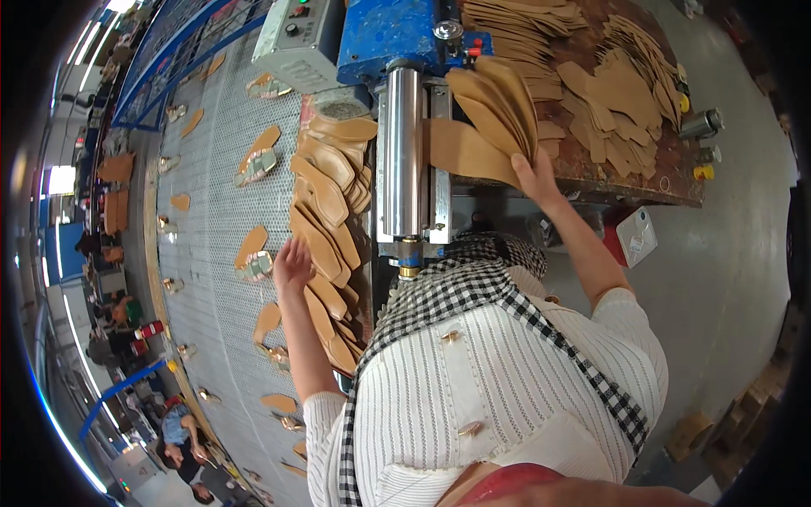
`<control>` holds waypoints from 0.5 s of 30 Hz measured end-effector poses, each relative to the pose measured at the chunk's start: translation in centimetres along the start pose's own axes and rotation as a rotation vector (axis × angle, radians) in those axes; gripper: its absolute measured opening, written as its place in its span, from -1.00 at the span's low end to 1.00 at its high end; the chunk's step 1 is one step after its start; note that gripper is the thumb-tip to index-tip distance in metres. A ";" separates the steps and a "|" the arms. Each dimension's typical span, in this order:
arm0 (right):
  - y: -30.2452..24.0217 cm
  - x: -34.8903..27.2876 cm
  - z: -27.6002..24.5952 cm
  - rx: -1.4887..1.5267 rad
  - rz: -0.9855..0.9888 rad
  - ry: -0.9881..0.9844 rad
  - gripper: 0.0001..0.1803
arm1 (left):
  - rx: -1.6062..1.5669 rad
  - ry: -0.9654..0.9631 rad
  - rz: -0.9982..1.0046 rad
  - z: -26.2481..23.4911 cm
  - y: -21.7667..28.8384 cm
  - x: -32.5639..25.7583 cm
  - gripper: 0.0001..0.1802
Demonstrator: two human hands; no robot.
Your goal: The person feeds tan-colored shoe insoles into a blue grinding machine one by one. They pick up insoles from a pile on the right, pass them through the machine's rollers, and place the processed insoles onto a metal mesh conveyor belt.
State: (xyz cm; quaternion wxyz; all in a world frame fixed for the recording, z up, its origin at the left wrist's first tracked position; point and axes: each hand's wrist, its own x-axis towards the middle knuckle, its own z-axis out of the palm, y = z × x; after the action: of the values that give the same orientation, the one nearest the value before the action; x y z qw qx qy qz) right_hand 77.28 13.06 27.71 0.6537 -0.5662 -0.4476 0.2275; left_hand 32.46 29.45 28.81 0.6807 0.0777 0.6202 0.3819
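A shiny metal roller (402,160) juts toward me from a blue machine (384,38). On its right, my right hand (536,179) is closed on a fanned bunch of tan shoe insoles (498,97). One flat insole (469,150) reaches from beneath that hand to the roller's right side. My left hand (293,266), its fingers loosely bent and slightly apart, is at the left edge of an overlapping pile of insoles (317,245) left of the roller. Nothing shows in its grasp; whether it touches the pile I cannot tell.
Farther left runs a perforated conveyor (220,194) carrying scattered insoles and shoe parts. A grey control box (300,42) stands beside the machine. Stacks of brown insole pieces (612,106) cover the worktable (642,188) at right. A red and white container (634,237) is below it.
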 end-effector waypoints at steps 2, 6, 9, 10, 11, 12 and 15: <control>0.6 0.8 2.0 0.152 0.069 -0.067 -0.62 | 0.278 -0.208 0.011 2.9 -1.6 1.6 -0.57; 0.2 2.6 3.9 0.171 0.128 -0.110 -0.60 | 1.051 -0.498 1.057 12.5 -4.6 -0.9 -0.33; -0.3 3.3 4.0 0.241 0.132 -0.111 -0.45 | 1.610 -0.447 1.772 16.1 -2.6 -3.1 -0.39; -1.0 3.6 4.0 0.305 0.081 -0.155 -0.40 | 1.472 -0.514 1.908 16.6 -2.9 -1.9 -0.38; -1.9 3.8 4.2 0.369 0.043 -0.195 -0.36 | 1.337 -0.588 2.034 16.5 -3.1 -0.7 -0.36; -2.2 3.8 4.5 0.430 0.079 -0.178 -0.35 | 1.317 -0.604 1.841 16.0 -3.6 0.0 -0.35; -2.1 3.7 3.9 0.597 0.247 -0.213 -0.32 | 1.186 -0.602 1.291 13.5 -5.2 0.5 -0.26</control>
State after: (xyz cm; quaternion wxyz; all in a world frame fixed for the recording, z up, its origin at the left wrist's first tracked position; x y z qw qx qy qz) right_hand 75.36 17.65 30.75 0.7077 -0.3729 -0.3551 0.4838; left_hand 46.83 31.08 28.36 0.3173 0.8397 0.3476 0.2709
